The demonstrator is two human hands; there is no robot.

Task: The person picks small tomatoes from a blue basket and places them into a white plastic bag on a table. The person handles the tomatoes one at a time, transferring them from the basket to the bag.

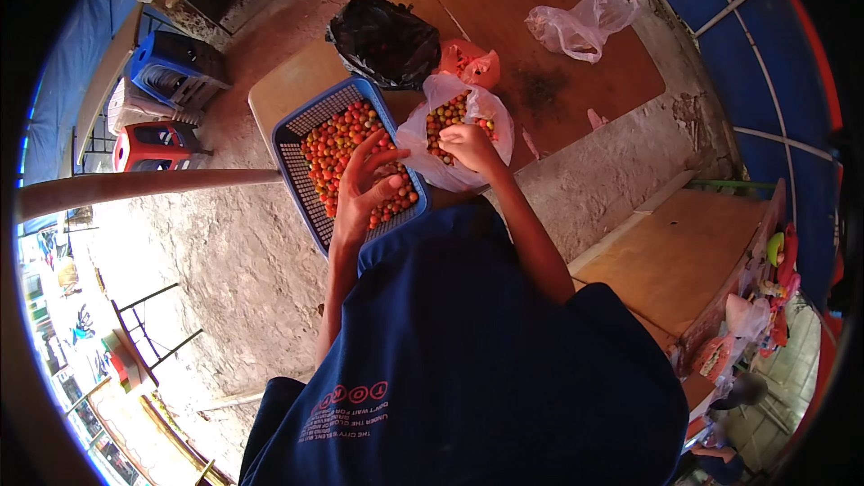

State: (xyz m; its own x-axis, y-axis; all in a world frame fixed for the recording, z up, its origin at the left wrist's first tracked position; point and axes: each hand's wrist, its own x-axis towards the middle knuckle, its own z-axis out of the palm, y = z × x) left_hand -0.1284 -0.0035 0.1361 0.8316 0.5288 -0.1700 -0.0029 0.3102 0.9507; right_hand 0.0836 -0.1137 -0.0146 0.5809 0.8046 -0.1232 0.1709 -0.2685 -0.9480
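Observation:
A blue plastic basket (287,169) holds many small red, orange and yellowish tomatoes (334,142). Over the basket's right part is my left hand (368,179), its fingers spread, close above the tomatoes. To the right of the basket stands an open translucent plastic bag (496,104) with more small tomatoes (442,121) in it. My right hand (469,145) is over this bag with curled fingers; whether something is between them cannot be told. Behind the bag lies a red plastic bag (489,67) with small red items. A black plastic bag (385,40) sits behind the basket.
The bags and basket are on a brown wooden table (486,0), with a crumpled clear plastic bag (584,23) at its far right. Stacked blue stools (179,67) and red stools (158,146) stand left. Another wooden table (702,250) is at the right. A person (719,462) is at lower right.

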